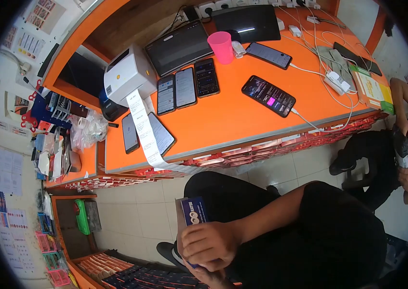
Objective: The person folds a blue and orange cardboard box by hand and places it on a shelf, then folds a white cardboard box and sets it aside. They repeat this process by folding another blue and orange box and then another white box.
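A dark blue printed box [193,210] with a greyish side stands up in front of the dark trousers. My right hand [208,244] has its fingers curled over the lower part of this box. Just below, my left hand [209,277] closes round the box's bottom end, mostly covered by the right hand. Above the hands a long printed paper strip [145,130] hangs from a white label printer [129,74] over the orange desk's edge [189,156].
Several phones lie on the desk, one [269,95] on a cable. A pink cup [220,47] stands by two dark screens. At right, another person's hands [406,178] hold a dark object. A green basket [82,216] and stacked boxes [151,278] are at lower left.
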Tool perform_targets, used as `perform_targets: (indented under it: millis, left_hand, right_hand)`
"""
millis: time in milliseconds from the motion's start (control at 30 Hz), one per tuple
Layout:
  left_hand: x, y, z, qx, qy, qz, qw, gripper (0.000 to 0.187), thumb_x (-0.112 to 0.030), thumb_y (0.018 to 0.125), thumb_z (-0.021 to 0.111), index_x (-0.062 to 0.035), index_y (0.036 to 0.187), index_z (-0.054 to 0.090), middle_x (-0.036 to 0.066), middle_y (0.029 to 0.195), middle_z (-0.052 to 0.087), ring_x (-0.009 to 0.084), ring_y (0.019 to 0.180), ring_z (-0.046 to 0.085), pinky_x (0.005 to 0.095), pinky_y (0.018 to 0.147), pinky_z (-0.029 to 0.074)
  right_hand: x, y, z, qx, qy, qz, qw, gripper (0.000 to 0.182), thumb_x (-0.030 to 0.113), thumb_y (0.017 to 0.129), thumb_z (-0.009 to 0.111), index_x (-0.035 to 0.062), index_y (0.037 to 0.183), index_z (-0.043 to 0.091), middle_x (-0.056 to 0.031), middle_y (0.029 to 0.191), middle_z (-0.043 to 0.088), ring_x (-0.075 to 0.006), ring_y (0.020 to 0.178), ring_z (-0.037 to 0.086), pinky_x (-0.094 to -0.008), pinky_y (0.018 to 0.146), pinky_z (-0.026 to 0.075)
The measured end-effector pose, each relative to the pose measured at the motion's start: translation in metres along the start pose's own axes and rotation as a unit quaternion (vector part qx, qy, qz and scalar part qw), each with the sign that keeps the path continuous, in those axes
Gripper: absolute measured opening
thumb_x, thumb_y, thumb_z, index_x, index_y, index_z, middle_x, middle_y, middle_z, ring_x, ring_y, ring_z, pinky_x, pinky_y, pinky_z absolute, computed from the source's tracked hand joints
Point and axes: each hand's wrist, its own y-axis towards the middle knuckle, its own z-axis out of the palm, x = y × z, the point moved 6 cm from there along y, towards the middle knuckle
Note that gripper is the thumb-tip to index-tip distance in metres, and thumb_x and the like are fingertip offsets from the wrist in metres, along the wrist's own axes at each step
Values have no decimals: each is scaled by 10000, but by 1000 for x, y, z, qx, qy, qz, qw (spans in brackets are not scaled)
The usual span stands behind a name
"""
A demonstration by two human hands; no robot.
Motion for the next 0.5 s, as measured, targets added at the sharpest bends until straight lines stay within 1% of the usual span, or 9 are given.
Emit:
perform_targets:
  millis: [33,100,133,200,333,400,433,467,500]
  left_hand:
    - [-11,-1,14,-1,1,0,1000,618,-504,1040,520,-55,1457,444,122,1422,502,250,1323,507,444,1145,383]
    - [-28,-2,39,-12,-48,2,999,584,-370,1000,654,-26,1433,468,131,1364,535,229,1242,550,426,1091,431]
    - [-29,-1,39,-12,-47,3,999,584,-370,1000,654,-26,1433,468,131,1364,535,229,1242,550,426,1091,431]
    - [-28,4,38,9,-48,-7,999,578,-314,975,704,-7,1412,483,126,1343,547,234,1233,554,421,1068,454]
    - [-18,3,22,-9,-7,-9,1000,608,-336,971,715,6,1420,489,130,1335,568,246,1240,558,413,1055,468]
    - [-25,-2,19,-22,86,24,996,684,-383,956,729,15,1451,476,157,1336,587,274,1258,556,431,1080,448]
    - [-31,-2,15,-22,86,23,996,684,-383,956,729,15,1451,476,157,1336,587,274,1258,556,431,1080,448]
    - [-42,2,16,27,222,53,973,746,-403,947,743,18,1492,456,185,1405,551,287,1286,542,443,1077,434]
    - [-51,1,22,75,354,81,929,808,-422,937,756,21,1533,435,213,1474,514,299,1314,528,454,1075,420]
  right_hand:
    - [0,0,0,-1,1,0,1000,171,102,869,596,-34,941,670,-175,979,661,-342,873,637,-483,851,521]
    - [-6,-2,-1,-16,-21,28,999,176,106,867,601,-32,948,673,-164,976,664,-334,873,641,-482,846,520]
    - [-6,-3,-2,-17,-20,28,999,176,106,867,601,-32,948,673,-164,976,664,-334,873,641,-482,846,520]
    - [-5,-5,-4,-19,-16,21,999,169,103,864,599,-28,945,670,-155,966,662,-327,879,641,-480,842,519]
    - [-7,-10,-11,-37,-28,30,998,159,92,875,584,-25,945,666,-148,957,659,-325,891,639,-473,840,519]
    - [-11,-11,-16,-47,-23,43,998,164,83,890,563,-24,966,662,-153,948,654,-325,889,637,-471,827,518]
    - [-12,-13,-16,-47,-23,44,998,164,83,890,563,-24,966,662,-153,948,654,-325,889,637,-471,827,518]
    - [-17,-16,-17,-61,-11,59,996,168,86,900,556,-21,977,660,-155,962,642,-324,889,632,-467,821,518]
    - [-20,-18,-17,-74,2,75,994,172,90,911,548,-18,989,657,-157,976,629,-322,889,628,-464,815,517]
